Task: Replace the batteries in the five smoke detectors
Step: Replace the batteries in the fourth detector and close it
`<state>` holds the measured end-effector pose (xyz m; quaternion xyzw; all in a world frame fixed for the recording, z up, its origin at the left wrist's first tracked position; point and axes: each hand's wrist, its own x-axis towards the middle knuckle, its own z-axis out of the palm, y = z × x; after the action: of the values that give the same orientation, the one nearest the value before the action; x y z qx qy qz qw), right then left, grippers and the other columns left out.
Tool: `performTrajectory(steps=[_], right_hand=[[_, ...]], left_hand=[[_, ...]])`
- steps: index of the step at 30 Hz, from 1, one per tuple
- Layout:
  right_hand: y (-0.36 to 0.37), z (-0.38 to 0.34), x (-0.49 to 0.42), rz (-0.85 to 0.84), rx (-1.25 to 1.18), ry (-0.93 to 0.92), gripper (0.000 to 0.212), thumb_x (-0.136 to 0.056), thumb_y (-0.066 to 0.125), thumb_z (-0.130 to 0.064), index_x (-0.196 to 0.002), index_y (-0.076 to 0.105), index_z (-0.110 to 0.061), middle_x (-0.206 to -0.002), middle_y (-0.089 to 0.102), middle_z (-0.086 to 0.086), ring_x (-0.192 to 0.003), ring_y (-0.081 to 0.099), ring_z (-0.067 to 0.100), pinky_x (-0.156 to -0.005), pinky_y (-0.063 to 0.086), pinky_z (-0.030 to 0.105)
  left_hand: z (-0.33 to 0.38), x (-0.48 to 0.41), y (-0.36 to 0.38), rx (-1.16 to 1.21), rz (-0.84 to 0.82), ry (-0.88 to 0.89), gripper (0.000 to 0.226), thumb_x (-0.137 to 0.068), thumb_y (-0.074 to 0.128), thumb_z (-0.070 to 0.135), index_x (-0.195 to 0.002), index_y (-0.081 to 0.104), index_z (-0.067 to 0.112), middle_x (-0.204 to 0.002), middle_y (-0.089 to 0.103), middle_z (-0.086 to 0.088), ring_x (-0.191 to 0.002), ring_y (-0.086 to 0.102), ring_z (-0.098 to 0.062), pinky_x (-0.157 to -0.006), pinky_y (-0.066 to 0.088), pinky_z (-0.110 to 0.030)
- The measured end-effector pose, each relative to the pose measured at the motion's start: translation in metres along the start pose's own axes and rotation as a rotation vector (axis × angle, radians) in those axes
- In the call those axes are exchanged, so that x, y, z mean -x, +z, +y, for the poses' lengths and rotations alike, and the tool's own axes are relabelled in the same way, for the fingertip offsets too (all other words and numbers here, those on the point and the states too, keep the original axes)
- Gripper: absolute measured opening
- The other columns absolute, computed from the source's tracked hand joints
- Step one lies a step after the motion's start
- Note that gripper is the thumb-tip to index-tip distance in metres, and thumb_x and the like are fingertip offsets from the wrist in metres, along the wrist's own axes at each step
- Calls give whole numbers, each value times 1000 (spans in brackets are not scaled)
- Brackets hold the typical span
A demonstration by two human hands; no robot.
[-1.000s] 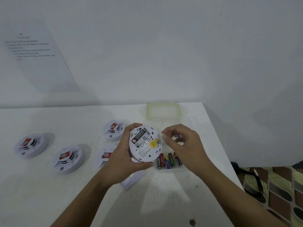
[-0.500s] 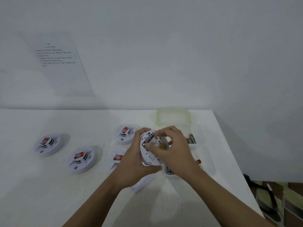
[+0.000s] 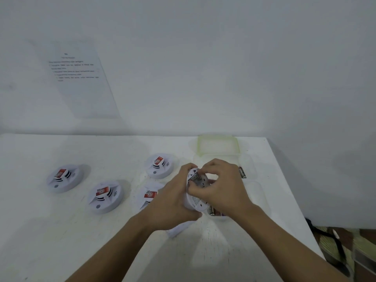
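My left hand point(image 3: 173, 202) grips a white round smoke detector point(image 3: 195, 202) held above the table with its open back facing me. A black battery point(image 3: 194, 177) sits in its compartment. My right hand point(image 3: 223, 186) covers the detector's upper right, its fingertips curled onto the compartment; what they pinch is hidden. Three more detectors lie face up at the left point(image 3: 63, 178), the middle point(image 3: 104, 196) and the back point(image 3: 159, 165). A further detector point(image 3: 148, 195) lies partly behind my left hand.
A clear plastic container point(image 3: 254, 192) with loose batteries point(image 3: 212, 210) stands under my right hand, one black battery point(image 3: 242, 172) by it. A green-rimmed lid point(image 3: 217, 137) lies at the back. A white cover piece point(image 3: 177, 228) lies under my left wrist. The table's edge point(image 3: 289, 190) is on the right.
My right hand has moved from beside the detector onto its battery compartment and curled its fingers there. The detector has tilted more on edge in my left hand. The camera has shifted.
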<state>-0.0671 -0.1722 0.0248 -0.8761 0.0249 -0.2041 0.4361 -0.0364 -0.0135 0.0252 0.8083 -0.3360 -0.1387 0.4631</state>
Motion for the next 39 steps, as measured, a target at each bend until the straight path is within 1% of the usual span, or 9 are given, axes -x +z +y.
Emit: performTrajectory(steps=[5, 8, 14, 19, 23, 27, 30, 33, 39], right_hand=[[-10, 5, 3, 22, -58, -51, 23, -65, 82, -29, -87, 80, -21, -83, 72, -12, -81, 68, 6, -66, 60, 31], [-11, 11, 8, 32, 4, -166, 25, -74, 70, -35, -93, 80, -22, -87, 72, -11, -82, 66, 6, -69, 57, 28], [-24, 30, 9, -214, 12, -302, 20, -96, 64, -25, -111, 76, -22, -116, 63, -12, -111, 59, 5, -90, 48, 20], [-34, 30, 1, -275, 79, -366, 17, -99, 59, -28, -112, 68, -21, -117, 61, -17, -113, 49, -3, -94, 37, 9], [-35, 26, 1, -210, -100, -199, 10, -101, 58, -23, -107, 65, -24, -103, 66, -15, -102, 61, 5, -81, 48, 14], [-41, 30, 1, -50, -368, -2, 12, -100, 60, -15, -107, 64, -24, -88, 69, -10, -83, 66, 9, -69, 53, 21], [-52, 46, 2, 50, -191, -12, 16, -100, 59, -15, -105, 67, -27, -91, 70, -14, -82, 66, 9, -70, 54, 19], [-61, 65, 6, 44, 77, -24, 12, -99, 62, -16, -101, 70, -26, -89, 70, -16, -86, 63, 5, -70, 44, 9], [-62, 87, 21, -150, 350, 27, 6, -93, 67, -29, -89, 69, -32, -77, 63, -21, -88, 53, 4, -77, 45, 30]], left_hand=[[3, -9, 3, 7, -52, 17, 85, -72, 88, 11, -136, 35, 26, -116, 60, 17, -113, 61, -5, -91, 53, -14], [1, -13, 6, 10, -53, 8, 83, -71, 89, 13, -133, 37, 27, -114, 60, 13, -109, 61, -4, -89, 52, -13], [-1, -17, 8, 42, -94, -33, 84, -70, 90, 14, -134, 38, 26, -118, 58, 8, -109, 63, -9, -91, 58, -31], [-2, -20, 7, 41, -88, 4, 89, -71, 91, 14, -138, 35, 27, -124, 55, 18, -117, 56, 1, -94, 52, -17], [0, -18, 10, 59, -73, 17, 92, -70, 92, 13, -139, 33, 31, -118, 57, 26, -117, 60, -3, -90, 59, -26], [-1, -17, 13, 54, -33, 18, 93, -70, 92, 15, -139, 32, 33, -120, 52, 29, -121, 53, 3, -88, 59, -24], [-5, -13, 12, 68, 14, -12, 90, -70, 91, 12, -135, 34, 35, -119, 50, 35, -122, 48, 12, -85, 57, -18], [-10, -8, 10, 64, 54, -30, 91, -68, 92, 13, -134, 34, 38, -119, 50, 37, -121, 48, 14, -85, 56, -16], [-20, -6, 4, 104, 87, -69, 94, -67, 93, 13, -136, 34, 40, -123, 50, 35, -124, 46, 12, -90, 52, -13]])
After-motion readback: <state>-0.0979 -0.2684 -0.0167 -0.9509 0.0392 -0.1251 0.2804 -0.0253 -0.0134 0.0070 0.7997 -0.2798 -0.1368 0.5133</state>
